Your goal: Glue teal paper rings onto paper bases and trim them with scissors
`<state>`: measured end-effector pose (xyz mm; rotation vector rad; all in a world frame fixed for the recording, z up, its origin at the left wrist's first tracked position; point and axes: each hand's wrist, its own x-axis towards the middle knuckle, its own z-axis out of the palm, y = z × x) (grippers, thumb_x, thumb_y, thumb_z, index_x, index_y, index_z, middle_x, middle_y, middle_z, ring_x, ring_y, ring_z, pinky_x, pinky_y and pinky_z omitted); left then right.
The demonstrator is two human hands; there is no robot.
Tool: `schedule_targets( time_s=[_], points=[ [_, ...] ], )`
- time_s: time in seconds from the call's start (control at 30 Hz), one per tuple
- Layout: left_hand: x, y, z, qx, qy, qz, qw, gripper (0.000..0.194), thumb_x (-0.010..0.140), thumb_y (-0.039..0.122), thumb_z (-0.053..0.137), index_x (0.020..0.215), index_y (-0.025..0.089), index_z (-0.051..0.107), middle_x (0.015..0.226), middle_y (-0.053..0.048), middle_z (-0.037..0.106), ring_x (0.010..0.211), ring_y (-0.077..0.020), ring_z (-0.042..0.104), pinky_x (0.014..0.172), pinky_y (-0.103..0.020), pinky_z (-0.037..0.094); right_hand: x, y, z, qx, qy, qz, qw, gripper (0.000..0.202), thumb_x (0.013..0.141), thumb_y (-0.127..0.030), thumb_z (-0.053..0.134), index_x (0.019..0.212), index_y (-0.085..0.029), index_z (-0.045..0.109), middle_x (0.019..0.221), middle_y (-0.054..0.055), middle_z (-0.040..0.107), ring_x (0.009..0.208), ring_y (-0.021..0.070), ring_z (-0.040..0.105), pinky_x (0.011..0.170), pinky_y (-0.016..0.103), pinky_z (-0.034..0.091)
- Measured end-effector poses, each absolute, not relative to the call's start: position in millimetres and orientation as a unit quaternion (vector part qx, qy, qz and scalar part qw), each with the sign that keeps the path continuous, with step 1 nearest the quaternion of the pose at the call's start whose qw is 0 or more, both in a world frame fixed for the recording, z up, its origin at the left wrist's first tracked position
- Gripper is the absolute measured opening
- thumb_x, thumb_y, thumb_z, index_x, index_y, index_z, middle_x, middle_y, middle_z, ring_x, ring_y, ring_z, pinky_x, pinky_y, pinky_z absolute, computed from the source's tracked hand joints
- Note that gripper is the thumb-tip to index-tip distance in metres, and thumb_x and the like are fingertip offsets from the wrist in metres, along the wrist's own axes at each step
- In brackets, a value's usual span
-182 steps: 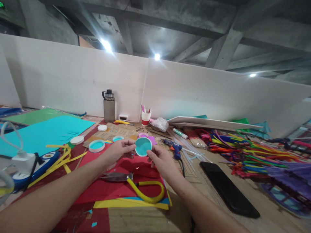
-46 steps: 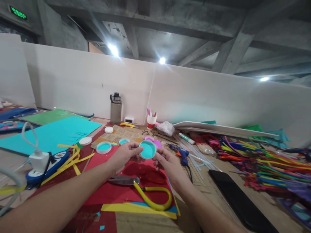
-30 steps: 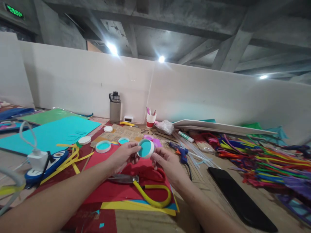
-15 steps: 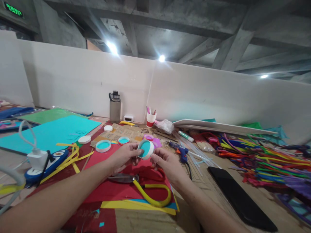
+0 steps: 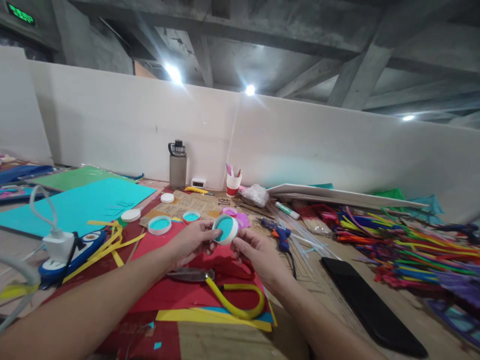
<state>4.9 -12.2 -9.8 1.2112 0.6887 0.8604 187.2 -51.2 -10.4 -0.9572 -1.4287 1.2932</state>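
A white ring-shaped cap [image 5: 233, 231] with a turquoise disc inside is held up in front of me, tilted toward me. My left hand [image 5: 193, 242] pinches its left edge, thumb on the turquoise face. On the right, my right hand [image 5: 255, 252] grips the rim between thumb and fingers. Beneath the hands lie red sheets [image 5: 161, 295] and scissors [image 5: 240, 312] with yellow handles. Beyond them sit another white cap [image 5: 159, 232] and a red-rimmed one [image 5: 191, 222], both with turquoise inside, and a pink ring [image 5: 229, 212] on purple paper.
A glue gun [image 5: 284, 241] and a black phone [image 5: 371, 305] lie to the right, before a heap of colourful pipe cleaners [image 5: 412, 245]. Turquoise sheet [image 5: 75, 205], yellow strips [image 5: 112, 240] and a white plug [image 5: 58, 247] are left. A bottle [image 5: 177, 170] and pen cup [image 5: 233, 185] stand behind.
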Motion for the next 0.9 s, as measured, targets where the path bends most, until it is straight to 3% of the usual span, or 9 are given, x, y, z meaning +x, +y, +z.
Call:
schedule_targets(
  time_s=[0.7, 0.9],
  points=[
    [5.7, -9.0, -12.6, 0.532, 0.314, 0.394, 0.68, 0.029, 0.07, 0.032, 0.071, 0.087, 0.012, 0.059, 0.063, 0.001, 0.055, 0.044, -0.0046, 0.048, 0.041, -0.015, 0.039, 187.7, -51.5, -9.8, -0.398, -0.594, 0.519, 0.469, 0.022, 0.075, -0.035, 0.063, 0.084, -0.015, 0.062, 0.067, -0.003, 0.055, 0.053, 0.0064, 0.05, 0.051, 0.019, 0.041],
    [6.8, -10.2, -13.7, 0.567, 0.339, 0.409, 0.629, 0.033, 0.069, 0.034, 0.071, 0.089, 0.014, 0.056, 0.067, -0.001, 0.059, 0.047, -0.0091, 0.055, 0.044, -0.02, 0.044, 189.3, -48.3, -13.7, -0.414, -0.597, 0.502, 0.469, 0.027, 0.074, -0.039, 0.066, 0.088, -0.016, 0.063, 0.074, 0.0, 0.059, 0.058, 0.0083, 0.05, 0.05, 0.019, 0.042]
  ],
)
